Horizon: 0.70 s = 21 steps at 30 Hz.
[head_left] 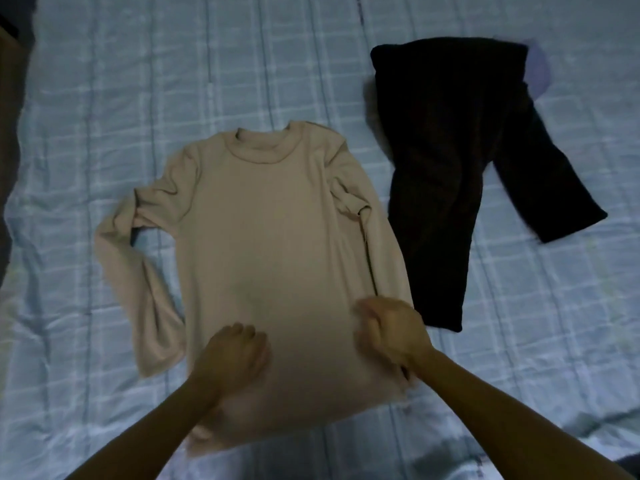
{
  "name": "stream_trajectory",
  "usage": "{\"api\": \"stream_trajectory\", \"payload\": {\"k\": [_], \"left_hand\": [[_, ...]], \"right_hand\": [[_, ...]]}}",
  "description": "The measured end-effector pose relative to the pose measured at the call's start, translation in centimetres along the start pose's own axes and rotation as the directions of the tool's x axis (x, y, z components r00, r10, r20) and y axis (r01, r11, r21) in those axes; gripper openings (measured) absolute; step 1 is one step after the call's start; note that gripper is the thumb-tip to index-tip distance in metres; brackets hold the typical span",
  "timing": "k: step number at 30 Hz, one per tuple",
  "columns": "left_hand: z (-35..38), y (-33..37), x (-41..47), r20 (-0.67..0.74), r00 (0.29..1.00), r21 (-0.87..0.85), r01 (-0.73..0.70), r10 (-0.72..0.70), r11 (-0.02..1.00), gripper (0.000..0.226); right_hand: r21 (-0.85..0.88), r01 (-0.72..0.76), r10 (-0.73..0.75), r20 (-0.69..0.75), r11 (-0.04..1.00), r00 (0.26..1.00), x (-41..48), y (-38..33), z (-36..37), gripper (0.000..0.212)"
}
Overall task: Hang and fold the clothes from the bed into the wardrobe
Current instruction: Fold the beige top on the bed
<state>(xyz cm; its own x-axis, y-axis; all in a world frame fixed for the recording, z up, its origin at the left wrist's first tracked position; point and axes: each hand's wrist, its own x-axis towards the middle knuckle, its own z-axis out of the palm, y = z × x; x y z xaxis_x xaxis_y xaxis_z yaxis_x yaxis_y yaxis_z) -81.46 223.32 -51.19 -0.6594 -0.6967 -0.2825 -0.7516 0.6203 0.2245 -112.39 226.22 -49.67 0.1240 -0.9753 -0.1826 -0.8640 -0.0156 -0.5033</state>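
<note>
Beige, ribbed long-sleeved top (273, 244) lying flat and face-up on the pale blue checked quilted bedspread (104, 98), collar pointing away, sleeves bending down along both sides. Resting palm-down on its lower hem area, left hand (232, 355) with fingers loosely curled, gripping nothing; right hand (391, 330) blurring near the right edge, grip impossible to tell. Just beside it on the right, lying crumpled, black knit garment (460, 168).

Both bare forearms reached forward, converging. The left hand (232, 355) lay palm down, fingers together. The right hand (391, 329) was curled into a loose, blurred fist.
</note>
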Motion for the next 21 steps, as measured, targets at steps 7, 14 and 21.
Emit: {"api": "stream_trajectory", "payload": {"k": [7,14,21], "left_hand": [[-0.2,1.1,13.1,0.123,0.982,-0.072,0.151,-0.141,0.986,0.059],[2.8,5.7,15.6,0.207,0.972,-0.004,0.111,-0.108,0.994,0.070],[2.8,8.7,13.6,0.291,0.939,0.107,-0.221,0.182,0.969,0.061]], "right_hand": [[0.137,-0.692,0.694,0.040,0.709,0.719,7.1,3.3,0.8,0.061],[0.039,-0.775,0.722,0.336,0.631,0.605,4.0,6.8,-0.5,0.045],[0.300,-0.848,0.670,0.521,0.436,0.529,0.7,5.2,-0.7,0.071]]}}
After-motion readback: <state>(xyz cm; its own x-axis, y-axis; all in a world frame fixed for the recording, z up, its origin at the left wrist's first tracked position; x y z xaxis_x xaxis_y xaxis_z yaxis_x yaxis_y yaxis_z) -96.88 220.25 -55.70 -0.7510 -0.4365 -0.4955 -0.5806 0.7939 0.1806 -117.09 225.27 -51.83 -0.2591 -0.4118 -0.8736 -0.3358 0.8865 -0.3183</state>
